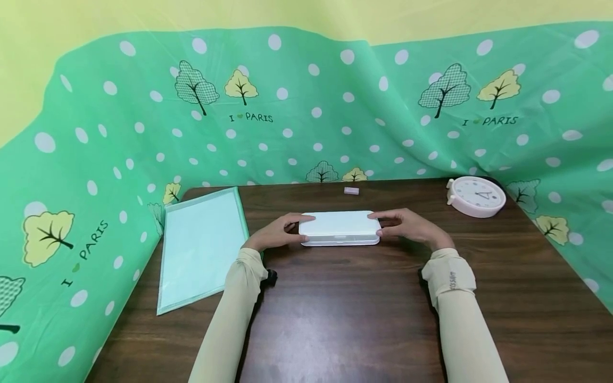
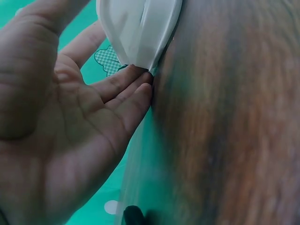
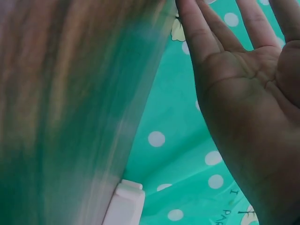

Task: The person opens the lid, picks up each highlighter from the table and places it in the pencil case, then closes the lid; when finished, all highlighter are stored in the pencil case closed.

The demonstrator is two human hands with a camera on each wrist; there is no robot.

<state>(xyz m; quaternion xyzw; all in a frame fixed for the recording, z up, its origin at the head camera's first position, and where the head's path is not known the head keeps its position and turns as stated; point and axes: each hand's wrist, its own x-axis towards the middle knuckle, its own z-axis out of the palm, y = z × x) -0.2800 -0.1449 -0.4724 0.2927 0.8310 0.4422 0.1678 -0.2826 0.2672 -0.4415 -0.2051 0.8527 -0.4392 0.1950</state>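
Note:
A white lidded case [image 1: 340,223], long with rounded corners, lies on the table in front of me. Its lid looks closed, and a small latch marks the front side. My left hand [image 1: 275,232] grips the left end, thumb at the front corner and a finger on the lid. At the opposite end my right hand [image 1: 412,226] holds the case in the same way. The left wrist view shows the end of the case [image 2: 140,28] against the fingertips of my left hand [image 2: 70,112]. In the right wrist view, the case is out of sight beyond my right hand [image 3: 248,103].
A pale mint folder or pouch [image 1: 201,250] with a green edge lies on the left. At the back right stands a round white and pink clock [image 1: 478,196]. Behind the case is a small pink block [image 1: 351,190]. A green dotted cloth [image 1: 287,149] hangs along the table's back edge.

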